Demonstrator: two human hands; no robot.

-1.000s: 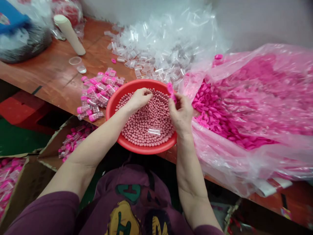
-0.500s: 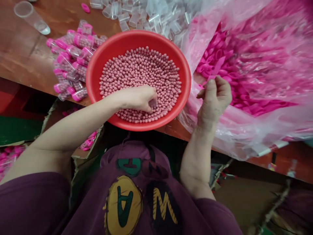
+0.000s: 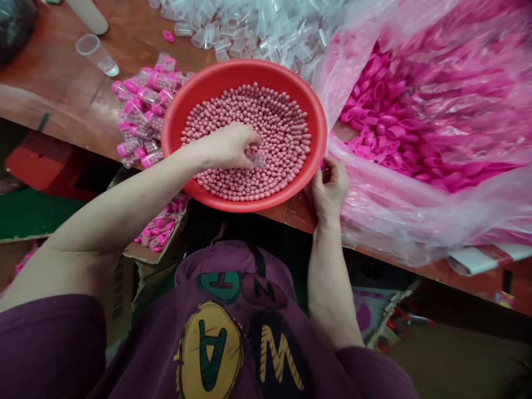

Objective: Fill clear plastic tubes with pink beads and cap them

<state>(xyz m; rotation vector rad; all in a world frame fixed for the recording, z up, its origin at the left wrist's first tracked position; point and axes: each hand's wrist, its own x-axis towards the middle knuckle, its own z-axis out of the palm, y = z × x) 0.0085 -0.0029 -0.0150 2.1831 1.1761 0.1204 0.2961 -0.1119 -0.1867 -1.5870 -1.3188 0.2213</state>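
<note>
A red plastic bowl (image 3: 243, 206) of small pink beads (image 3: 286, 138) stands at the table edge. My left hand (image 3: 233, 147) is inside it, fingers curled round a small clear plastic tube (image 3: 258, 160) that lies low among the beads. Just outside the bowl's right rim is my right hand (image 3: 330, 185), its fingers closed on a small pink cap (image 3: 323, 164), mostly hidden by them. Left of the bowl lies a heap of bead-filled tubes with pink caps (image 3: 141, 111).
Behind the bowl spreads a pile of clear tubes (image 3: 266, 27). A plastic bag (image 3: 386, 216) of loose pink caps (image 3: 382, 127) fills the right side. One clear cup (image 3: 97, 54) lies at back left. Below the table, a cardboard box holds more capped tubes (image 3: 160, 230).
My right hand has moved left and down from the bag of caps to the bowl's rim. My left hand stays in the beads, its fingers shifted slightly up, showing more of the tube.
</note>
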